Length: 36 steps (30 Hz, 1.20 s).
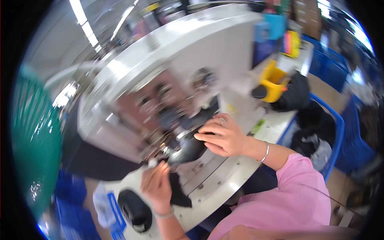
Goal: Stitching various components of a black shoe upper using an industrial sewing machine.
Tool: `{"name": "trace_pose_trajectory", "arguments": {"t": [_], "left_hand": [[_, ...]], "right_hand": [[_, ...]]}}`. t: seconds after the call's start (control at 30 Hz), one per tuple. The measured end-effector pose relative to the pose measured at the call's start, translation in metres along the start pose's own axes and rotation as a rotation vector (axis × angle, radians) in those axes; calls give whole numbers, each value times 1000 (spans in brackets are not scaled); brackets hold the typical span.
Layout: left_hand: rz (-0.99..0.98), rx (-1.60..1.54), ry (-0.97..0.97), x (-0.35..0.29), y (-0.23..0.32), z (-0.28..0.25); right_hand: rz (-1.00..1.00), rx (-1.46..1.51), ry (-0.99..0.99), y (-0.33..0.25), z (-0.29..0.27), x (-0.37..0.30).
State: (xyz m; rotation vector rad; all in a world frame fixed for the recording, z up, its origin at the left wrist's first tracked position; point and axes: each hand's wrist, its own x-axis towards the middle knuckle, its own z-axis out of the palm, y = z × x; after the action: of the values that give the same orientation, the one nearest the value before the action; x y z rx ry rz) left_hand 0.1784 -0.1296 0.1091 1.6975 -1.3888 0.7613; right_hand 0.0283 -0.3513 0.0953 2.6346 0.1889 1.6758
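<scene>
A curved black fabric piece, perhaps part of a cap, lies beneath the working head of a white sewing machine. On its right end my right hand closes, with a dark edge between thumb and fingers. My left hand is near the needle area at the front left, its blurred fingertips pressed together close to a small white thing. What those fingers pinch is hidden. Beside the left hand hangs a black cloth flap. A black cap rests on the white table, left of that hand.
To the right stand a yellow holder and a dark cloth bundle. A green marker-like strip lies on the tabletop. A blue basket with black items is at the right. At far left is a green fan-like guard.
</scene>
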Motion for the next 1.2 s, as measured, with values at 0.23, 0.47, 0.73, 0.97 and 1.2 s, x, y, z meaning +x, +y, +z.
{"name": "trace_pose_trajectory", "arguments": {"t": [0.23,0.47,0.73,0.97,1.2], "left_hand": [[-339,-142,132,-17,-42,-2],[-387,-242,83,-23,-51,10],[-421,-275,81,-28,-47,3],[-404,-227,57,-29,-43,3],[-437,-243,25,-22,-42,7]], "right_hand": [[431,-503,220,74,-200,-94],[1597,-1112,-66,155,-369,-203],[1832,-1277,-367,170,-374,-185],[1771,-1299,-460,172,-368,-193],[1820,-685,-915,159,-309,-191]]}}
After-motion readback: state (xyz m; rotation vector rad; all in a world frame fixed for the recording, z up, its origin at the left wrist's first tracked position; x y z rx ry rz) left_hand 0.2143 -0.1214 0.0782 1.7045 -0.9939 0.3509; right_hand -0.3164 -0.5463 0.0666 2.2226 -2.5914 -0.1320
